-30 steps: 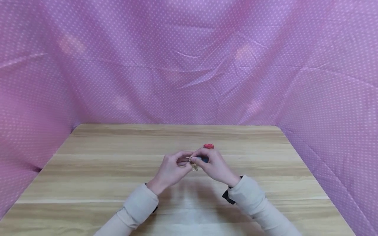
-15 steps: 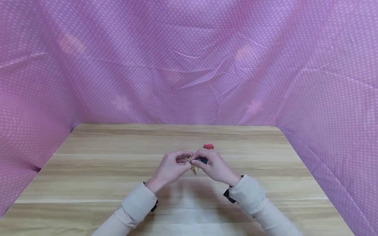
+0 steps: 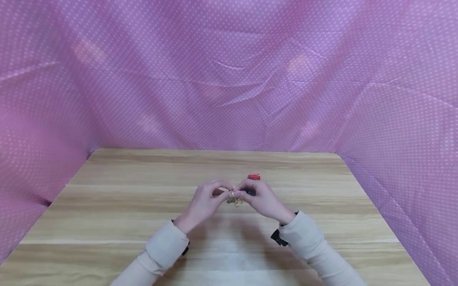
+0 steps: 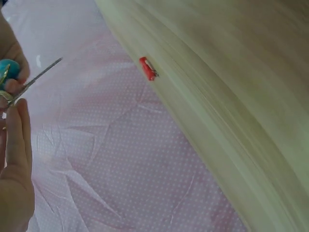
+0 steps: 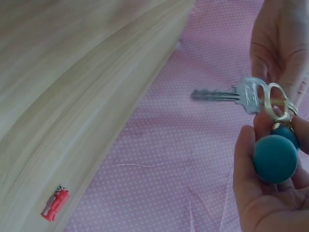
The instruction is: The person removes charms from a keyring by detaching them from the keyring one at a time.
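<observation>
A silver key points out sideways from between the hands, its head beside a gold key ring. A round teal ball keychain hangs from gold fittings over the right palm. My left hand pinches the key ring between thumb and forefinger. My right hand holds the keychain by its gold fitting, fingers curled round the teal ball. The fingertips of both hands nearly meet above the table, hiding part of the ring. In the left wrist view the key's blade sticks out past the fingers.
A small red object with a metal end lies on the wooden table, just beyond the right hand. Pink dotted cloth hangs behind the table and along both sides.
The left fingers have drawn closer together at the ring. The gold parts hanging between the hands have shifted and turned. The red object stays in place.
</observation>
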Tool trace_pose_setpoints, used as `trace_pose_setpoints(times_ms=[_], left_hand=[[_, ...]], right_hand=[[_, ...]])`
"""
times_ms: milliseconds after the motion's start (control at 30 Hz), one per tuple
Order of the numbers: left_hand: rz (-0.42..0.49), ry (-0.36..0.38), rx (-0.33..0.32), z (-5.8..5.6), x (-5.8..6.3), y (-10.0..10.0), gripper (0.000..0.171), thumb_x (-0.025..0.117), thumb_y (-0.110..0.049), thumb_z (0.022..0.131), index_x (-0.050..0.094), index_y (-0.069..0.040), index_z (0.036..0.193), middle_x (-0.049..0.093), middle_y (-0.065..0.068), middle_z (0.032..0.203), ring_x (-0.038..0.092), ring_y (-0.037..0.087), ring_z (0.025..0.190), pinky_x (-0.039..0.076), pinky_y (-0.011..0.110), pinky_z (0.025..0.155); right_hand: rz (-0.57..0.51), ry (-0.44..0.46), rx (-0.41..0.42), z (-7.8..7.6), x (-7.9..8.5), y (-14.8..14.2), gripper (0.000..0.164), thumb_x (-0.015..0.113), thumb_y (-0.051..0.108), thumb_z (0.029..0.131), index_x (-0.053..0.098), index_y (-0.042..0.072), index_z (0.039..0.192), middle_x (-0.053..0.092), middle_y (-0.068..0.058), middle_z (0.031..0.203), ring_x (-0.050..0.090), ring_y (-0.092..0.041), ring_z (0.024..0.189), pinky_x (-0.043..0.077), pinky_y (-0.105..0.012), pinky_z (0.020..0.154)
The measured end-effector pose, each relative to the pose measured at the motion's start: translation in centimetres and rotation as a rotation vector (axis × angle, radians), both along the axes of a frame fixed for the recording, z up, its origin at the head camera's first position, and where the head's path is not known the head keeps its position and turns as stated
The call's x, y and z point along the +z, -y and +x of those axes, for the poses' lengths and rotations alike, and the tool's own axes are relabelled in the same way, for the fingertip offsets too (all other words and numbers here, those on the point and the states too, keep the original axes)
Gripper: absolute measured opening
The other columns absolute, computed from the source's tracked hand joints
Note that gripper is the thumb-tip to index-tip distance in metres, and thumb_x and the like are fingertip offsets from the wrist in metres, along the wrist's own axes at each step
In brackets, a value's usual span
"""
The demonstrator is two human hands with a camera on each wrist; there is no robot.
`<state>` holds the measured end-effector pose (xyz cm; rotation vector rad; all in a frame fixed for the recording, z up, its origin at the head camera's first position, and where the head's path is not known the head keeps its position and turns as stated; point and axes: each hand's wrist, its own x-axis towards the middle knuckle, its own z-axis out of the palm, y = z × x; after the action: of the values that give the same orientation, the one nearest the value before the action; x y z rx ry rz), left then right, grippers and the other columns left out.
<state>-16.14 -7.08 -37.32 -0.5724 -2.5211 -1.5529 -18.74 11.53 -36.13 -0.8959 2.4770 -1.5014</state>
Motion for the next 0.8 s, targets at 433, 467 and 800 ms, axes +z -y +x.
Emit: trace_pose_setpoints(times_ms=[433,467,800], left_hand=[[-0.191,-0.678,0.155,-0.1,0.2,0.2,0.007,0.073,-0.003,0.074,0.070,-0.006,0.080,0.064,0.000,0.075,0.057,0.005,0.062,0.047,0.013,0.054],[-0.184,-0.694,0.160,-0.2,0.2,0.2,0.007,0.073,-0.002,0.074,0.070,-0.006,0.080,0.064,0.000,0.074,0.057,0.005,0.061,0.046,0.012,0.054],[0.057,-0.564,0.126,-0.1,0.1,-0.2,0.007,0.071,0.003,0.075,0.067,-0.001,0.079,0.064,0.004,0.077,0.064,0.011,0.070,0.054,0.015,0.068]], right_hand=[[-0.029,-0.341,-0.096,1.0,0.3,-0.1,0.007,0.065,0.014,0.085,0.069,0.012,0.091,0.068,0.003,0.087,0.057,-0.005,0.072,0.049,-0.020,0.061],[-0.038,-0.361,-0.097,1.0,0.3,0.0,0.007,0.065,0.014,0.085,0.069,0.012,0.091,0.068,0.003,0.087,0.057,-0.005,0.072,0.049,-0.020,0.061],[-0.110,-0.389,-0.112,1.1,0.3,-0.1,0.008,0.067,0.010,0.082,0.069,0.010,0.090,0.068,0.000,0.086,0.057,-0.007,0.071,0.049,-0.020,0.062]])
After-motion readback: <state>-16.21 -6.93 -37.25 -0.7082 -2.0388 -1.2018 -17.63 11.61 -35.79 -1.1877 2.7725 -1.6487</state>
